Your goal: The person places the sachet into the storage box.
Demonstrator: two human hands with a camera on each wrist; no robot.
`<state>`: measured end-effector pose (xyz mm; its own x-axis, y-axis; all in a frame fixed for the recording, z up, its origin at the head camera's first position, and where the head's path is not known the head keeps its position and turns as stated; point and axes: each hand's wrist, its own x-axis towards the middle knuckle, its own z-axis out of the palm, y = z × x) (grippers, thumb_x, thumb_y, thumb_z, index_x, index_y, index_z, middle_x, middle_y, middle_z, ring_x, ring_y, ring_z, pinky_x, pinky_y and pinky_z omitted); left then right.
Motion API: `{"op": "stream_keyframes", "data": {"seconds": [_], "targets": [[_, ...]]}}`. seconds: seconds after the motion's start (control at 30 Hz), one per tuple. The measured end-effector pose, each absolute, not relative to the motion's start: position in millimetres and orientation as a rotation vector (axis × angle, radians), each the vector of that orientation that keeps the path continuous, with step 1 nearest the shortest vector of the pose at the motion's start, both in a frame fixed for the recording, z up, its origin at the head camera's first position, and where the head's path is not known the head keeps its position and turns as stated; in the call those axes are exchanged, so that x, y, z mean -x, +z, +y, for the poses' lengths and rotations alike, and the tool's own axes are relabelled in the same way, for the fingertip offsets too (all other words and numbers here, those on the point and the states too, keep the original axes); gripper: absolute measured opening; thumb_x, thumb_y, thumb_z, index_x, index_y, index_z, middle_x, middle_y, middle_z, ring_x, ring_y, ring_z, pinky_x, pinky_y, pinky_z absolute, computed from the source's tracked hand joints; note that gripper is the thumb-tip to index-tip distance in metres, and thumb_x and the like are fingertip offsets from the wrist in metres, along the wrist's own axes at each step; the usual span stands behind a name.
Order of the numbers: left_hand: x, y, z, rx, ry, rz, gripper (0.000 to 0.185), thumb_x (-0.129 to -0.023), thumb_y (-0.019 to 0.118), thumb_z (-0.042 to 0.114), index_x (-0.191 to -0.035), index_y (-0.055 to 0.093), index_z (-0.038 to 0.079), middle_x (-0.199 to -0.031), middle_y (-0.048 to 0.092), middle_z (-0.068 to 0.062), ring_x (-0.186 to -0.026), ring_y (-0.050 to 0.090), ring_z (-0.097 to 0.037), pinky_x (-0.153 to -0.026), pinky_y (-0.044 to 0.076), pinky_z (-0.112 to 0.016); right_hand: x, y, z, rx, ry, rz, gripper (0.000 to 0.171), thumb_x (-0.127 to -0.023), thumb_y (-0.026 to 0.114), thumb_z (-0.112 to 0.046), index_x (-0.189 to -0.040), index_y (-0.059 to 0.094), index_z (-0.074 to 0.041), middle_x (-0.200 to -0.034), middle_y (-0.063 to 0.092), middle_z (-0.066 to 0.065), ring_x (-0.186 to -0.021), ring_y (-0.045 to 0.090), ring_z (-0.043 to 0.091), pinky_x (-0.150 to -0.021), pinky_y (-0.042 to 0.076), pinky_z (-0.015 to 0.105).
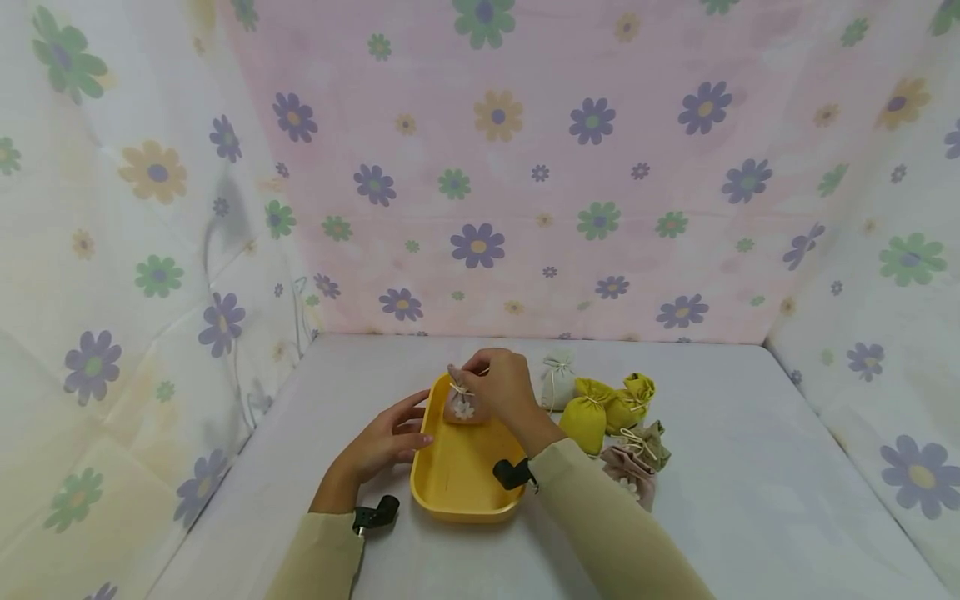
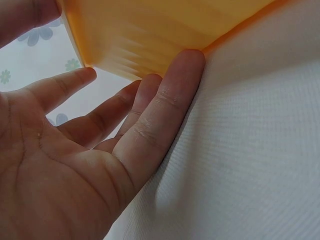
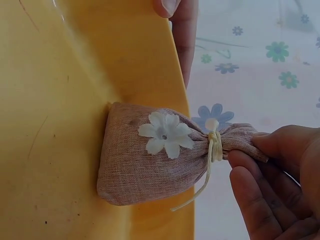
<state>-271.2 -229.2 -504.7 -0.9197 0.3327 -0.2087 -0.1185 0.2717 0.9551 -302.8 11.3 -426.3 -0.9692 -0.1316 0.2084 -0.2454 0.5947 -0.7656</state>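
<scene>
Pink sachet bag with a white flower on its front sits at the far end of the yellow tray, its base down on the tray floor. Over on the left, the left hand lies flat-fingered along the tray's left wall; the left wrist view shows straight fingers pressed against the yellow side, holding nothing. Moving to the middle, the right hand pinches the gathered top of the pink sachet, just above its cream tie string, fingertips clamped on the cloth. To the right of the tray, a cluster of other sachets rests on the white tabletop: a cream one, two yellow ones, an olive one and a pale pink one.
</scene>
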Motion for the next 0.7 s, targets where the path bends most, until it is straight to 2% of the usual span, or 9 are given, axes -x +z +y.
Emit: {"op": "stream_keyframes", "data": {"seconds": [0.5,0.7], "targets": [[271.9,-504.0,-228.3,-0.199,1.693,2.172,0.087,-0.087,0.080,0.023,-0.161,0.035,0.034,-0.157,0.047,-0.011,-0.135,0.057,-0.033,-0.096,0.061,-0.043,299.8,-425.5,15.0,-0.316,1.279,-2.736,0.018,-0.092,0.078,-0.042,-0.087,0.075,-0.025,-0.083,0.070,-0.011,-0.081,0.064,0.012,-0.075,0.061,0.029],[271.5,-504.6,-229.3,-0.224,1.699,2.160,0.086,-0.088,0.080,0.023,-0.161,0.034,0.034,-0.157,0.046,-0.012,-0.136,0.057,-0.033,-0.096,0.061,-0.042,296.9,-425.8,21.6,-0.335,1.262,-2.677,0.010,-0.092,0.079,-0.032,-0.088,0.074,-0.024,-0.086,0.071,-0.010,-0.082,0.065,0.010,-0.076,0.062,0.029]]}}
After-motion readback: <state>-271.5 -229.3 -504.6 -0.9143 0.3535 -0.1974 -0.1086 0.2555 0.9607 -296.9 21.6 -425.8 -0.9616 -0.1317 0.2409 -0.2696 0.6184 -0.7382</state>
